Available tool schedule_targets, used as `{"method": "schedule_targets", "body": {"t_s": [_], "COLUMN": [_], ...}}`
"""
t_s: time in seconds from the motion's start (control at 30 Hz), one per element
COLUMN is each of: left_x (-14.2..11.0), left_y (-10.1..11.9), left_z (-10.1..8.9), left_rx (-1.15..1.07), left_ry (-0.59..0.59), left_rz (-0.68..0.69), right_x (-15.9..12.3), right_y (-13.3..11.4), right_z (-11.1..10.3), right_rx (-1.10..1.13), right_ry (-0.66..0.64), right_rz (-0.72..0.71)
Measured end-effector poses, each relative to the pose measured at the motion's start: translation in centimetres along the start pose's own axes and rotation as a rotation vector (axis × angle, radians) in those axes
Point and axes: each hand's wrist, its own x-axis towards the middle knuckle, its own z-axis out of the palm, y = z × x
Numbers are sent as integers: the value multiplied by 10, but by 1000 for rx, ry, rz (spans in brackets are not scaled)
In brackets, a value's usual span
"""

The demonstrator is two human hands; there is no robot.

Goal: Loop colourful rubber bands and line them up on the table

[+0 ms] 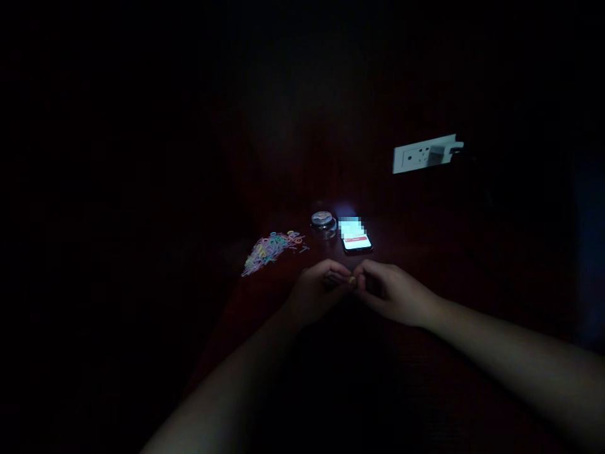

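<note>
My left hand [317, 289] and my right hand [397, 291] meet at the fingertips in front of the phone. Both are closed in a pinch around a small yellow rubber band [352, 280], mostly hidden by the fingers. Left of my hands lies a loose pile of small coloured rubber bands [271, 250], in pink, green, yellow and orange. Just beyond my fingers stands a small clear jar [324, 226] with a pale round lid. Next to it is a phone [358, 241] with its screen lit.
A white socket panel [411, 159] with a plug [439, 153] in it sits at the upper right, and a dark cable runs from it. The table [236, 309] is dark red, its left edge slanting near my left forearm. Surroundings are very dark.
</note>
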Motion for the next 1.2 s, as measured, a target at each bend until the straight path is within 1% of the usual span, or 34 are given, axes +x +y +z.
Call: {"method": "schedule_targets", "body": {"t_s": [0.1, 0.2, 0.4, 0.53, 0.73, 0.8, 0.9, 0.93, 1.0, 1.1, 1.2], "left_x": [0, 0, 1, 1, 2, 4, 7, 8, 11, 15, 16], "left_y": [0, 1, 1, -1, -7, -12, -21, -25, -31, -37, -35], "left_z": [0, 0, -3, -4, -4, -5, -10, -13, -18, -28, -35], "left_rx": [-4, 49, 114, 165, 96, 76, 88, 116, 245, 522, 691], "left_ry": [-10, -11, -41, -25, -26, 0, 38, 43, 55, 74, 82], "left_rz": [10, 20, 51, 60, -35, -79, -139, -152, -156, -107, -59], "right_x": [1, 2, 3, 3, 3, 4, 5, 6, 6, 5, 3], "right_y": [1, 1, 1, -1, -2, -1, 3, 5, 9, 13, 14], "right_z": [0, 0, -2, -3, -4, -5, -6, -6, -5, 0, 5], "right_rx": [-14, -29, -40, -38, -26, -33, -84, -112, -171, -235, -280], "right_ry": [14, 33, 36, 21, 34, 80, 186, 209, 201, 87, 0], "right_rz": [-25, -30, -17, 6, 20, 45, 72, 72, 60, 36, 29]}}
